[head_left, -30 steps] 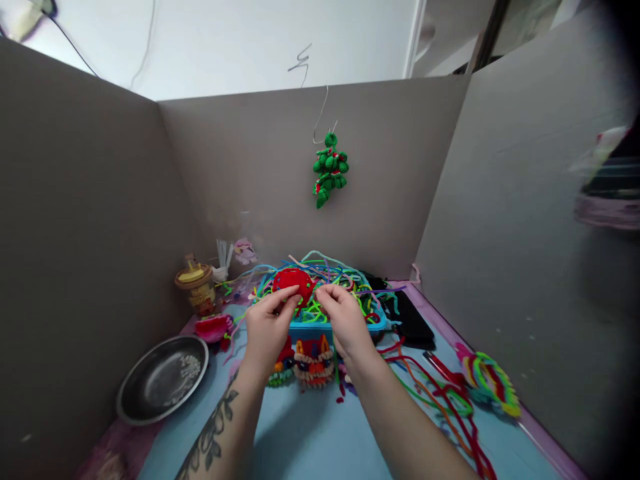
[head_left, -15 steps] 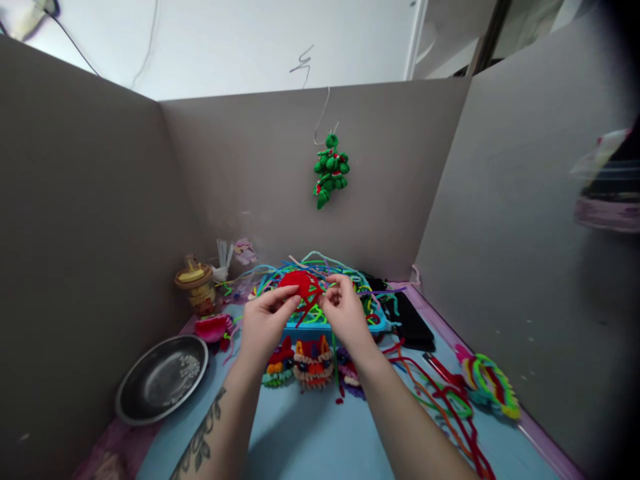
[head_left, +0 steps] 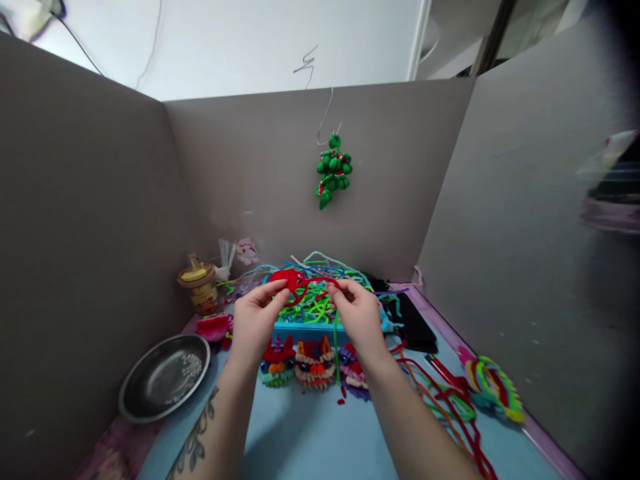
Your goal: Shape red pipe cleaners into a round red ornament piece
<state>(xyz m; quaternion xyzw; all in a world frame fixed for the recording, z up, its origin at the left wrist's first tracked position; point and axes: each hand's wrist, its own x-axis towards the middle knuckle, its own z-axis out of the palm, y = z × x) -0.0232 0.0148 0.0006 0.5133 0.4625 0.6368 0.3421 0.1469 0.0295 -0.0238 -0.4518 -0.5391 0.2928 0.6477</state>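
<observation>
Over a blue tray, my left hand [head_left: 256, 321] pinches a flat, rounded red pipe-cleaner piece [head_left: 290, 279] between thumb and fingers. From that piece a red pipe-cleaner strand [head_left: 320, 280] runs across to my right hand [head_left: 359, 319], whose thumb and fingertips grip its end. A loop of red hangs near the left fingertips. Below the hands, the blue tray [head_left: 310, 331] holds a tangle of many-coloured pipe cleaners [head_left: 320, 310]. Several fuzzy pipe-cleaner figures [head_left: 315, 363] with eyes and striped trim stand in front of the tray, partly covered by my right arm.
On the left lies a metal dish [head_left: 165, 377] with small pale bits, near a lidded cup [head_left: 199, 287]. At right are loose red and orange pipe cleaners [head_left: 453, 413], a black flat object [head_left: 413, 323] and a colourful coil [head_left: 495, 387]. A green ornament [head_left: 334, 170] hangs on the back panel.
My hands have moved apart, the right one shifting rightward. The red strand, earlier bunched between the fingers, is now stretched from one hand to the other.
</observation>
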